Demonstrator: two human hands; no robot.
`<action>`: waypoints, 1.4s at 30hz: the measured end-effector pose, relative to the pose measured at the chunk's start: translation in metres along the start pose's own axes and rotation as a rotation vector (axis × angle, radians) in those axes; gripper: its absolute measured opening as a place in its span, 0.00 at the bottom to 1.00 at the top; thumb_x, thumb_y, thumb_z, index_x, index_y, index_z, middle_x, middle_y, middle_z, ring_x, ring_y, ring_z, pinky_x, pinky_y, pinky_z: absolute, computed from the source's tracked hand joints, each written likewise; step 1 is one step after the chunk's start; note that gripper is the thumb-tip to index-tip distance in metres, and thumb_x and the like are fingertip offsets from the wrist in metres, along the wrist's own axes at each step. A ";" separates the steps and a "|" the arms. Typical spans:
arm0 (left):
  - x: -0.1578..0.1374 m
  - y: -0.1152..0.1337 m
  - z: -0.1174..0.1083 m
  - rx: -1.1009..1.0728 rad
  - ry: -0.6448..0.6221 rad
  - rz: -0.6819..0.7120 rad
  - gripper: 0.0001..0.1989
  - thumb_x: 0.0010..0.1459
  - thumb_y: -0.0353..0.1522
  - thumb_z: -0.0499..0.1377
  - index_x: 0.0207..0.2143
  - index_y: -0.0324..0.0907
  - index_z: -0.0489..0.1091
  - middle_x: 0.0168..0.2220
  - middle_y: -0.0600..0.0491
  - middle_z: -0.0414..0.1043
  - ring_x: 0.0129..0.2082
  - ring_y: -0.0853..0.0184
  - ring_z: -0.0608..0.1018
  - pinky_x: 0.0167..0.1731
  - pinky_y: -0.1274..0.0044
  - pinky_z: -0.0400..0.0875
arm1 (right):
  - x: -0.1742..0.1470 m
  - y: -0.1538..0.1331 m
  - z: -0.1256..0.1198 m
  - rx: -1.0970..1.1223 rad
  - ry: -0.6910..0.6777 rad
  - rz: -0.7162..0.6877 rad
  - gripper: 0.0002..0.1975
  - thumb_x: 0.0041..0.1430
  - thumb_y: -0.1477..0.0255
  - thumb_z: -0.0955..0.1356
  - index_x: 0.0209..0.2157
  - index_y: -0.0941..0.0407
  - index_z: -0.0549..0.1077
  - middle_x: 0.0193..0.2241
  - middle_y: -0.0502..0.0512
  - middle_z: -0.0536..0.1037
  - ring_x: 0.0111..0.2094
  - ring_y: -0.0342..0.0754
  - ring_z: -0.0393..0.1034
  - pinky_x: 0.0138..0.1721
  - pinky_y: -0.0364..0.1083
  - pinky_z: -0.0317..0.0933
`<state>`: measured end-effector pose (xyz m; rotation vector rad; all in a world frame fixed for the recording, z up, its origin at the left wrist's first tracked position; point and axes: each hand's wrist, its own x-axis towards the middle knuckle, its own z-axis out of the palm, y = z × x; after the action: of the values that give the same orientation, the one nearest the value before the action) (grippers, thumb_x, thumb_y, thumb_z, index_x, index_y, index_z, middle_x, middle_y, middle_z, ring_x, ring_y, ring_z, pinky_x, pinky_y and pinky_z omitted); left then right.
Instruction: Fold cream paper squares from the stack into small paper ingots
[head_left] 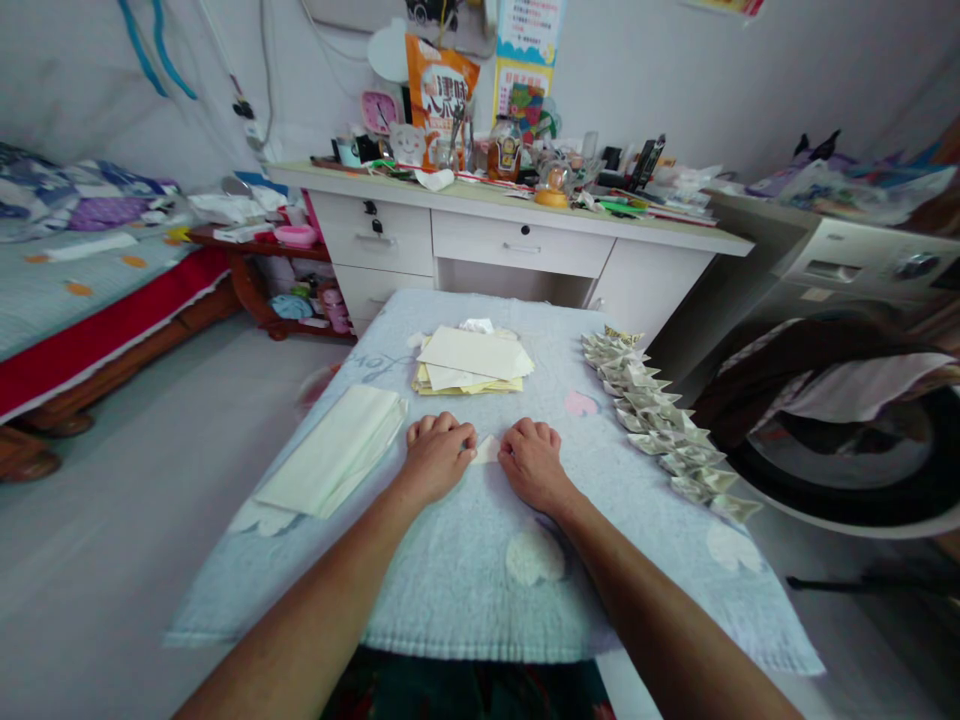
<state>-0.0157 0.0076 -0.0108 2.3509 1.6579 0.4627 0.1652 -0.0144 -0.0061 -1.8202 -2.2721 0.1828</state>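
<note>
A small piece of cream paper [486,450] lies between my two hands, and most of it is hidden by them. My left hand [441,452] has its fingers curled, with thumb and forefinger closed at the paper's left side. Opposite it, my right hand [531,458] is closed at the right side of the same piece. Just beyond the hands sits a stack of cream and yellow paper sheets [474,352]. To the left lies a folded bundle of pale paper [330,450]. Rows of folded paper pieces [660,415] run along the right edge.
A pale blue cloth [450,590] covers the table under my hands. Beyond it stands a white desk [517,245] crowded with jars and packets. A washing machine [847,290] with its door open is on the right, a bed [97,290] on the left.
</note>
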 end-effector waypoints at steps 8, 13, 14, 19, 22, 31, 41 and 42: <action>0.000 -0.008 -0.001 0.001 0.000 0.005 0.08 0.60 0.35 0.52 0.34 0.48 0.71 0.40 0.53 0.68 0.42 0.60 0.65 0.43 0.67 0.53 | 0.001 0.001 0.001 -0.025 0.008 -0.009 0.08 0.62 0.69 0.61 0.36 0.54 0.71 0.40 0.56 0.69 0.43 0.52 0.58 0.44 0.50 0.49; -0.001 -0.001 0.000 0.022 0.037 0.037 0.10 0.57 0.42 0.57 0.32 0.46 0.70 0.37 0.52 0.67 0.42 0.59 0.65 0.45 0.67 0.54 | 0.001 0.001 0.000 -0.030 -0.018 -0.002 0.08 0.62 0.68 0.61 0.36 0.54 0.71 0.40 0.56 0.69 0.43 0.52 0.58 0.45 0.51 0.49; 0.000 0.000 0.001 0.023 0.034 0.035 0.10 0.55 0.42 0.58 0.31 0.46 0.69 0.38 0.52 0.67 0.43 0.59 0.65 0.45 0.67 0.54 | 0.001 0.001 -0.001 -0.030 -0.023 -0.001 0.08 0.62 0.68 0.61 0.36 0.54 0.71 0.41 0.56 0.69 0.44 0.52 0.58 0.45 0.51 0.49; 0.000 -0.002 0.002 0.002 0.011 0.027 0.06 0.54 0.38 0.59 0.31 0.46 0.69 0.39 0.52 0.67 0.43 0.60 0.65 0.46 0.66 0.54 | 0.002 0.001 -0.001 -0.011 -0.044 0.008 0.07 0.61 0.68 0.62 0.36 0.54 0.71 0.42 0.55 0.69 0.44 0.52 0.58 0.45 0.51 0.49; 0.000 -0.004 0.001 -0.020 0.014 0.043 0.04 0.54 0.37 0.59 0.32 0.47 0.70 0.39 0.53 0.67 0.43 0.60 0.65 0.46 0.66 0.54 | 0.002 0.002 -0.001 0.000 -0.056 0.009 0.07 0.61 0.68 0.62 0.37 0.54 0.71 0.42 0.55 0.69 0.45 0.52 0.58 0.46 0.51 0.50; 0.002 -0.002 0.002 -0.106 0.024 0.012 0.07 0.52 0.39 0.61 0.31 0.46 0.71 0.38 0.53 0.68 0.43 0.60 0.66 0.44 0.69 0.57 | 0.010 0.003 -0.001 0.081 -0.119 0.113 0.09 0.62 0.66 0.62 0.35 0.53 0.72 0.41 0.54 0.69 0.44 0.52 0.58 0.44 0.51 0.49; 0.002 -0.001 0.002 -0.126 0.010 -0.057 0.08 0.51 0.39 0.62 0.29 0.45 0.72 0.38 0.53 0.68 0.43 0.59 0.67 0.43 0.68 0.57 | 0.003 -0.004 0.006 0.108 0.055 0.120 0.08 0.61 0.66 0.64 0.33 0.53 0.72 0.38 0.55 0.70 0.43 0.52 0.59 0.46 0.50 0.48; 0.002 -0.001 0.002 -0.130 0.005 -0.060 0.07 0.50 0.39 0.62 0.29 0.45 0.72 0.38 0.53 0.68 0.43 0.59 0.67 0.44 0.68 0.57 | 0.002 -0.004 0.006 0.113 0.065 0.117 0.08 0.61 0.65 0.63 0.33 0.53 0.72 0.38 0.55 0.70 0.43 0.52 0.59 0.46 0.50 0.48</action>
<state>-0.0149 0.0095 -0.0123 2.2028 1.6430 0.5474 0.1596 -0.0128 -0.0105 -1.8739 -2.0696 0.2619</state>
